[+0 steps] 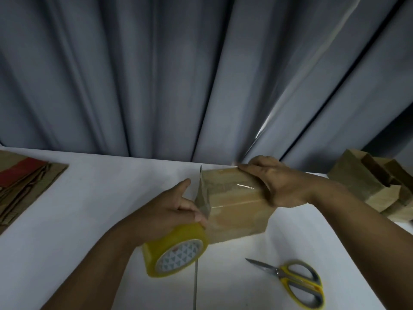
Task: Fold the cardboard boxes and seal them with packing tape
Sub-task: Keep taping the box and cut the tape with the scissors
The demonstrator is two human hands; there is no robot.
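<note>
Flattened brown cardboard sheets point(24, 186) lie at the white desk's point(107, 198) left edge. The left hand point(165, 211) grips a yellow packing-tape roll point(176, 251), its thumb seemingly pinching the strip against the brown cardboard box point(237, 209) mid-desk. The right hand point(279, 184) presses flat, closed fingers point(250, 167) on the box top. Yellow-handled scissors point(297, 280) lie nearer.
</note>
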